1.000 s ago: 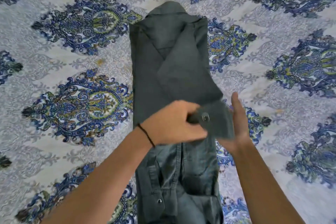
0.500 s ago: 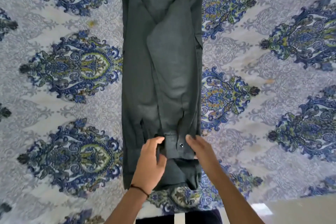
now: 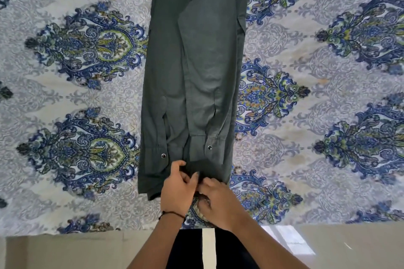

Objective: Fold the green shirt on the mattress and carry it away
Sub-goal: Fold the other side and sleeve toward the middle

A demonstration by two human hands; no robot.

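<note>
Green shirt (image 3: pixel 192 67), a long narrow strip

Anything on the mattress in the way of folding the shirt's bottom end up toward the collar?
Nothing visible. Both the left hand and right hand already pinch the hem of the green shirt, and no other item lies on it or on the patterned mattress nearby.

A patterned bedsheet (image 3: pixel 83 98) with blue and green motifs is spreading across the scene, while a pale tiled floor (image 3: pixel 349 247) is showing along the near edge, catching window light at right.
</note>
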